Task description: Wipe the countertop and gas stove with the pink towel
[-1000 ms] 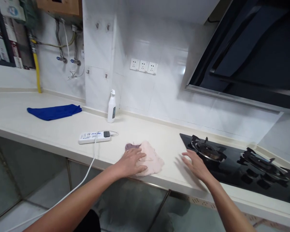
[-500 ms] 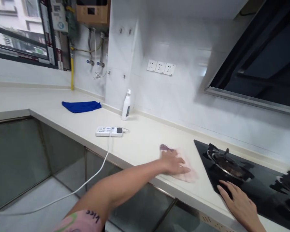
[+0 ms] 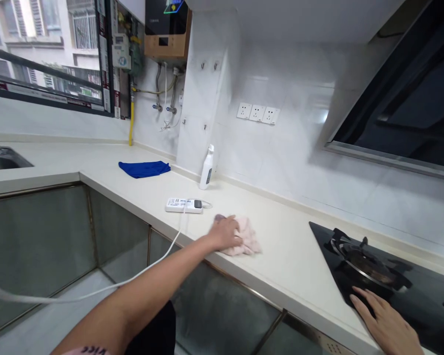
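Observation:
My left hand [image 3: 225,233] presses a crumpled pale pink cloth [image 3: 248,237] onto the white countertop, its fingers curled over the cloth's left side. A greyish-purple patch of the cloth shows past the knuckles. Just beyond that hand lies a white power strip [image 3: 181,205] with a white cord. My right hand [image 3: 387,320] rests at the front left edge of the black gas cooktop [image 3: 333,261]. Its fingers are stretched out beside the near burner [image 3: 366,261] and hold nothing.
A white spray bottle [image 3: 206,168] stands against the wall, with a folded blue cloth [image 3: 144,169] to its left. The power strip's cord [image 3: 148,268] hangs over the counter edge. A range hood [image 3: 403,98] juts out above the cooktop. At far left is a sink [image 3: 7,159].
My left hand has slid the pink cloth leftward along the counter, away from the cooktop and closer to the power strip. The view has turned left. My right hand stays on the cooktop edge.

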Action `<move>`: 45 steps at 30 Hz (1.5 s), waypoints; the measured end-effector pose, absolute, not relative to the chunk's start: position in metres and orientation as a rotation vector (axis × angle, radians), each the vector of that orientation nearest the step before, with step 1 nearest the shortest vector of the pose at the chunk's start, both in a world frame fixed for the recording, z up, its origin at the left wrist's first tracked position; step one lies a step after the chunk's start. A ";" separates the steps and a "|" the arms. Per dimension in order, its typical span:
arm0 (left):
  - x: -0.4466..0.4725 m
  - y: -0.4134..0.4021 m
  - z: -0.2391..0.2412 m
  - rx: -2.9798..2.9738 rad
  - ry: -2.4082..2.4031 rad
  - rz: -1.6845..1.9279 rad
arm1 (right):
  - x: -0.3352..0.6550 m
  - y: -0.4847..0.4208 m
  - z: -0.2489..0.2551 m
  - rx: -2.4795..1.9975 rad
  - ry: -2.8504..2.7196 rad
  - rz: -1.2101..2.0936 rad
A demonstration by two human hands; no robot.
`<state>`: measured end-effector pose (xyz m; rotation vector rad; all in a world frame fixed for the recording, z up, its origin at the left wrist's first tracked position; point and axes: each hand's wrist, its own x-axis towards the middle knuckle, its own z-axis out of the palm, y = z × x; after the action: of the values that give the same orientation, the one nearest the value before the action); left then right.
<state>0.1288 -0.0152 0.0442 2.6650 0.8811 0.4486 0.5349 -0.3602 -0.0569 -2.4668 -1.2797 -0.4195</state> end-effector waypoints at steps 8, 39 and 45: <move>0.026 0.003 0.058 2.639 1.078 0.508 | 0.523 -0.356 -0.051 -2.407 -1.192 -0.441; 0.268 -0.223 0.001 3.159 -0.139 0.789 | 0.508 -0.364 -0.042 -2.487 -1.074 -0.454; 0.276 -0.226 -0.013 3.172 -0.272 1.012 | 0.535 -0.369 -0.053 -2.450 -1.114 -0.437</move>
<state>0.2761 -0.2261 -0.0131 3.1722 -0.2718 1.0120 0.5354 -0.3685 -0.0532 -2.4496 -1.1142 -0.4369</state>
